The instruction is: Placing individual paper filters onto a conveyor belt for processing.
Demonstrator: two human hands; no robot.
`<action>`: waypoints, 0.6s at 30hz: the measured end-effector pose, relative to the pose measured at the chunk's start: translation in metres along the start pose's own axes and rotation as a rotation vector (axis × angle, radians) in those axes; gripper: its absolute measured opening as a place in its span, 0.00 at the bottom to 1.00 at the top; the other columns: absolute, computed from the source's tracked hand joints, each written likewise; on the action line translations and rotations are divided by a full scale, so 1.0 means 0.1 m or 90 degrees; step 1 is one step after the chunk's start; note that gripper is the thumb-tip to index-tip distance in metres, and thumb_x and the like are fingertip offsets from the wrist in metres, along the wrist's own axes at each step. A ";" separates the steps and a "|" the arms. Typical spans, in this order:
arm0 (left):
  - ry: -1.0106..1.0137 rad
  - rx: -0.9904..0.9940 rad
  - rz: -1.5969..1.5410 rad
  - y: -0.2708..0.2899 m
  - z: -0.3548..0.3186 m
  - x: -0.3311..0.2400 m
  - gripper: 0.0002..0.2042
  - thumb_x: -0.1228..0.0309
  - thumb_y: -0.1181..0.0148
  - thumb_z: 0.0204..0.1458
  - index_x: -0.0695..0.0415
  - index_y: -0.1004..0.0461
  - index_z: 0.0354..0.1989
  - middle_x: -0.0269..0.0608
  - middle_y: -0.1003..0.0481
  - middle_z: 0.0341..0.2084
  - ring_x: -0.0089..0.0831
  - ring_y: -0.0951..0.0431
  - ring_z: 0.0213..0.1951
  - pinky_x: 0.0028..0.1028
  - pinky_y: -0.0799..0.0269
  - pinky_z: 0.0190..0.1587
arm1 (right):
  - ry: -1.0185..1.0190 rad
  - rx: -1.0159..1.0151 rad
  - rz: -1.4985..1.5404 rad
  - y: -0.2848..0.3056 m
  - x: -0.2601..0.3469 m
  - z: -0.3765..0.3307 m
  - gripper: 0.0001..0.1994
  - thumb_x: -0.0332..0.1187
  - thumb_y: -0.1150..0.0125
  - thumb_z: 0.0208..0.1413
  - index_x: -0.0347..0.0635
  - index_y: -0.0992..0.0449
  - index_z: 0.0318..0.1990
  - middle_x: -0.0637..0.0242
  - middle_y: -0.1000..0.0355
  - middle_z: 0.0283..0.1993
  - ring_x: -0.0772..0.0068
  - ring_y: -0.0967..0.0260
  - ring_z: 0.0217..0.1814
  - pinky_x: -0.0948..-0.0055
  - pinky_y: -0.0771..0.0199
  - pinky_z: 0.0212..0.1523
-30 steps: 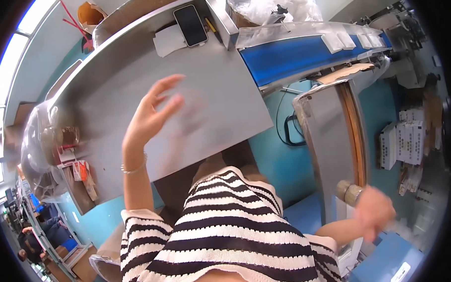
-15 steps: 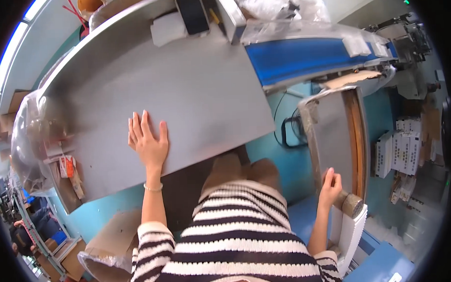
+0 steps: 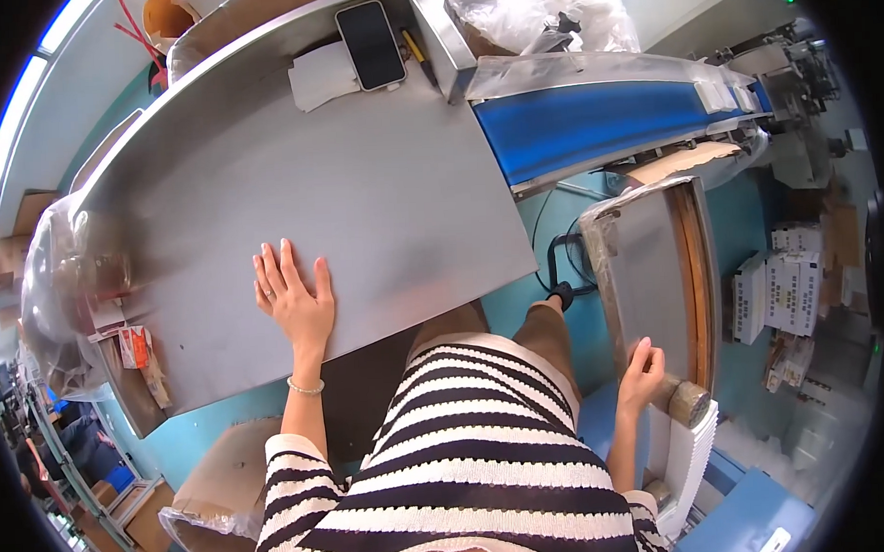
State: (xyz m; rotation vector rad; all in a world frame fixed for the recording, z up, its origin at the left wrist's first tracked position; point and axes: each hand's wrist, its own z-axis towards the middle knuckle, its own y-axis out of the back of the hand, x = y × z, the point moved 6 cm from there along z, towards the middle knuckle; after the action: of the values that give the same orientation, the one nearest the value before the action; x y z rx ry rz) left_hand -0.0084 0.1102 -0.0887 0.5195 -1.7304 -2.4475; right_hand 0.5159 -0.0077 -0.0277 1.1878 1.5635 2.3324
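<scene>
My left hand (image 3: 302, 305) lies flat on the bare grey metal tabletop (image 3: 361, 191), fingers spread and holding nothing. A ring and a pale bead bracelet are on that arm. At the right, my right hand (image 3: 642, 378) is loosely curled at the near end of a long side tray (image 3: 647, 279) with a plastic-wrapped rim. No object shows in its fingers. Beside it, a brown roll (image 3: 688, 404) sits over a white ridged plastic box (image 3: 690, 462). A phone (image 3: 371, 47) lies partly over white paper (image 3: 320, 78) at the far edge, near a yellow-black pen (image 3: 418, 51).
A blue conveyor belt (image 3: 592, 122) runs right from the table, with small white packs (image 3: 716, 97) at its far end. White printed cartons (image 3: 791, 283) are stacked at right. An open cardboard box (image 3: 225, 478) stands lower left. Cables (image 3: 547, 224) hang under the belt.
The view has shifted, and the tabletop sits slightly lower in it. One leg now stretches forward, its dark shoe showing beneath the belt side. Both hands stay at the same spots.
</scene>
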 end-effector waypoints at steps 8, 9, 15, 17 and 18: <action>0.007 0.004 0.008 0.04 -0.01 -0.01 0.27 0.55 0.46 0.56 0.53 0.37 0.62 0.48 0.42 0.64 0.46 0.48 0.67 0.45 0.56 0.65 | -0.013 -0.009 -0.019 0.01 0.03 -0.01 0.19 0.41 0.47 0.61 0.35 0.32 0.24 0.61 0.34 0.24 0.63 0.36 0.27 0.64 0.38 0.29; 0.007 0.004 0.011 0.04 -0.01 -0.01 0.27 0.55 0.45 0.55 0.53 0.37 0.62 0.48 0.42 0.64 0.45 0.48 0.67 0.44 0.56 0.65 | 0.004 -0.013 -0.030 0.01 0.03 -0.02 0.19 0.41 0.47 0.61 0.35 0.32 0.24 0.60 0.34 0.24 0.61 0.36 0.27 0.63 0.37 0.29; -0.014 -0.025 -0.003 0.03 0.04 -0.07 0.26 0.55 0.45 0.55 0.53 0.35 0.60 0.48 0.39 0.62 0.44 0.45 0.66 0.43 0.55 0.64 | 0.019 -0.018 -0.036 0.04 0.07 0.02 0.16 0.37 0.45 0.60 0.36 0.32 0.23 0.59 0.33 0.24 0.58 0.35 0.27 0.61 0.37 0.30; -0.029 -0.039 0.014 0.05 0.08 -0.12 0.26 0.56 0.44 0.55 0.54 0.34 0.60 0.49 0.36 0.61 0.45 0.42 0.65 0.42 0.53 0.64 | 0.022 -0.039 -0.056 0.07 0.10 0.04 0.16 0.37 0.45 0.59 0.37 0.33 0.22 0.59 0.34 0.23 0.58 0.36 0.26 0.61 0.38 0.29; -0.052 -0.039 0.014 0.04 0.09 -0.18 0.26 0.57 0.44 0.55 0.54 0.34 0.60 0.50 0.36 0.60 0.46 0.41 0.64 0.42 0.51 0.64 | 0.035 -0.061 -0.059 0.10 0.11 0.04 0.16 0.36 0.44 0.58 0.38 0.34 0.21 0.59 0.35 0.23 0.58 0.36 0.26 0.61 0.39 0.29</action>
State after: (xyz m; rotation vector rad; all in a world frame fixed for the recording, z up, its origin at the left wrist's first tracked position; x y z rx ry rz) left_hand 0.0051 0.1220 -0.0783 0.3981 -1.6745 -2.5300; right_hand 0.5140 -0.0037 -0.0127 1.0166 1.4722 2.3698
